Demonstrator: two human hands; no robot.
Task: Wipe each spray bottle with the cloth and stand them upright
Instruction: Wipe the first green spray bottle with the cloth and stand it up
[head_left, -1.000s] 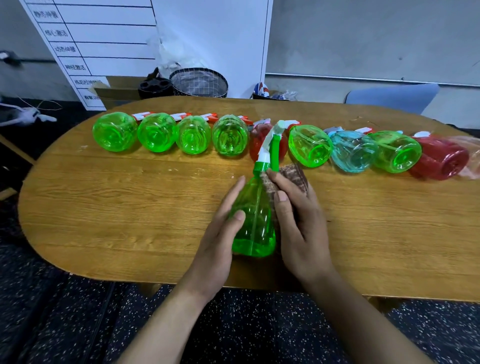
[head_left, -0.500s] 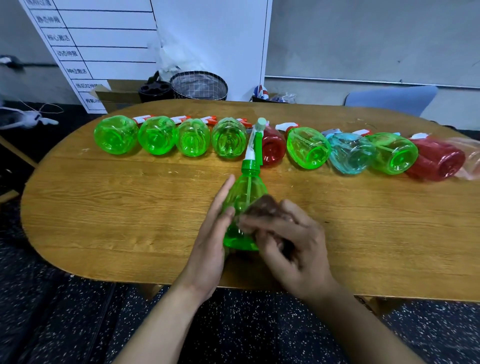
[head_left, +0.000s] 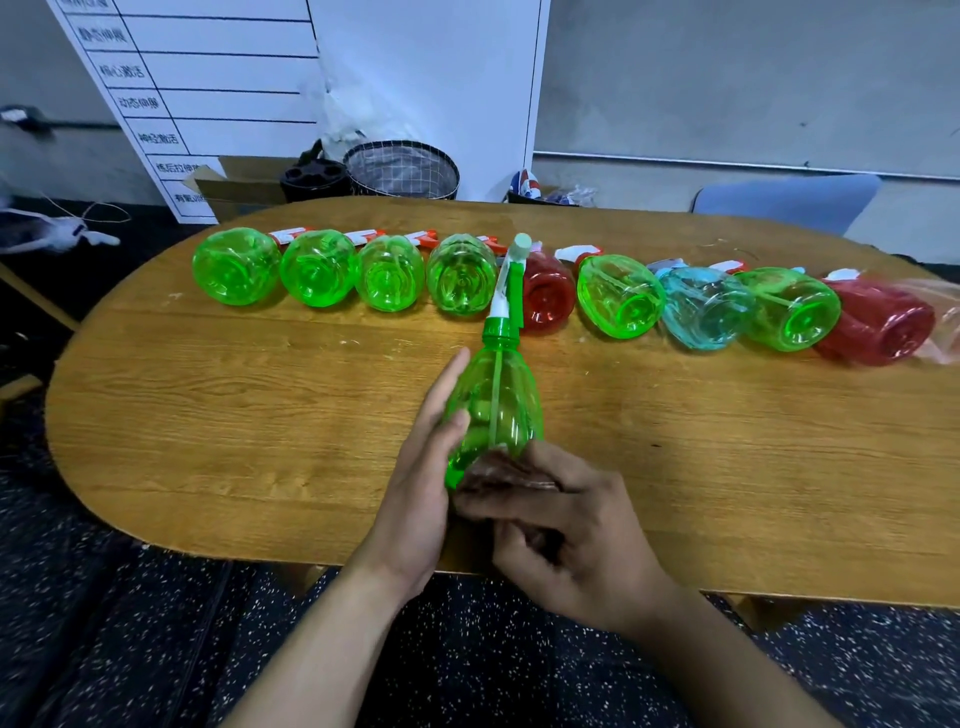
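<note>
A green spray bottle (head_left: 498, 410) with a white and green trigger head stands near the front of the wooden table (head_left: 234, 415), leaning slightly. My left hand (head_left: 421, 499) lies flat against its left side with straight fingers. My right hand (head_left: 571, 535) pinches a brown cloth (head_left: 498, 470) against the bottle's base; the cloth is mostly hidden under my fingers. Behind, a row of several bottles lies on its side with the bases toward me: green ones (head_left: 236, 265), a red one (head_left: 545, 299), a blue one (head_left: 706, 309) and another red one (head_left: 878, 327).
A black mesh basket (head_left: 402, 169) and a cardboard box (head_left: 234, 182) sit on the floor beyond the table, by a whiteboard (head_left: 208, 78). A blue chair (head_left: 784, 200) stands at the far right. A thin plastic bag (head_left: 943, 322) lies at the right edge.
My right hand has carried the cloth from the bottle's right side down to its base on the near side. The bottle has shifted slightly left. My left hand stays on its left side.
</note>
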